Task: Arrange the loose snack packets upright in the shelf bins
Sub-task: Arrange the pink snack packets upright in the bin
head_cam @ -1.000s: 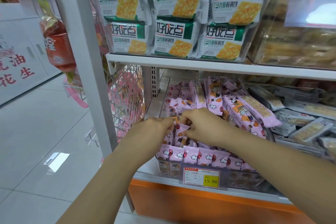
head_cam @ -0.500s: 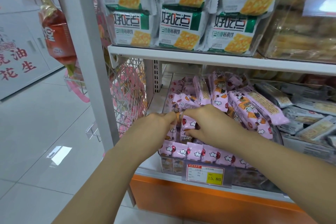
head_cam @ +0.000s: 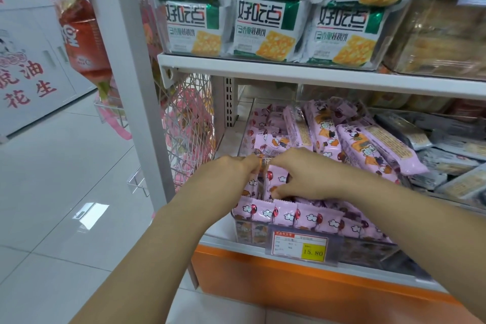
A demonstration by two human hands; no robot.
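Standing in a row along the front wall of the clear bin (head_cam: 243,231), pink snack packets (head_cam: 286,214) fill it, and longer packs (head_cam: 373,147) lie tilted at the bin's back. Over the bin's middle, left hand (head_cam: 231,171) and right hand (head_cam: 310,173) both pinch one upright packet (head_cam: 274,179), fingers curled.

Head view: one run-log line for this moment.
left hand: pinches pink packet | right hand: grips same packet | clear bin: front row upright | long packets: lying tilted behind
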